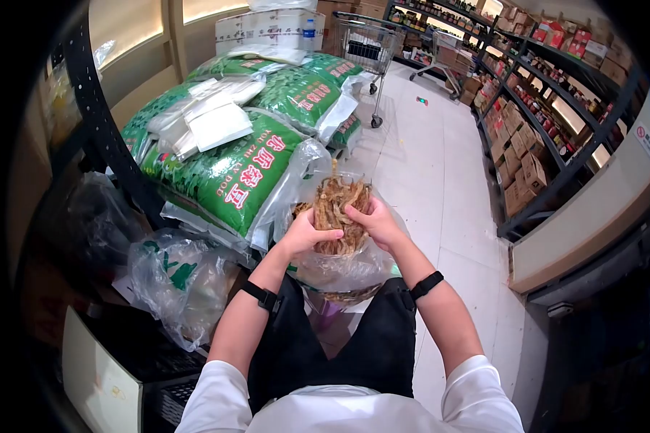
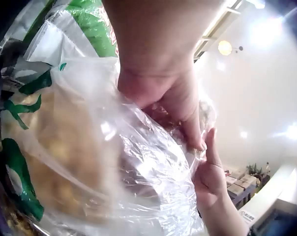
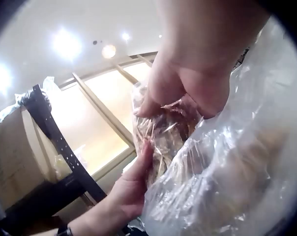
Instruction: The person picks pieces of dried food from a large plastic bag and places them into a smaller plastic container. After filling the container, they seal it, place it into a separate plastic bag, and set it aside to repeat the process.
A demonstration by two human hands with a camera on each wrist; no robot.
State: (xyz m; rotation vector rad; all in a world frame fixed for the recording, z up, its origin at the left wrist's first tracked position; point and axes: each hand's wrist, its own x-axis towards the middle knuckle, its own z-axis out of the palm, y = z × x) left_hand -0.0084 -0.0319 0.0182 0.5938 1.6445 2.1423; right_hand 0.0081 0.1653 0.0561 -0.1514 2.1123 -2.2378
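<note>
Between my two hands, over my lap in the head view, is a bundle of dried brown strips (image 1: 339,206) that look wrinkled and stringy. My left hand (image 1: 305,234) grips its left side with the thumb laid across the front. The right hand (image 1: 381,225) holds the opposite side, its thumb also on the strips. A large clear plastic bag (image 1: 331,270) spreads below and around the bundle, with more brown pieces inside. Both wrist views show crinkled clear plastic close about the hands, and much of the bundle is hidden there.
Green printed sacks (image 1: 256,177) are stacked at the left, with flat white packets (image 1: 213,119) on top. A crumpled plastic bag (image 1: 177,281) lies beside my left arm. Shopping carts (image 1: 368,50) stand farther back. Shelves of cartons (image 1: 523,155) line the right side of the aisle.
</note>
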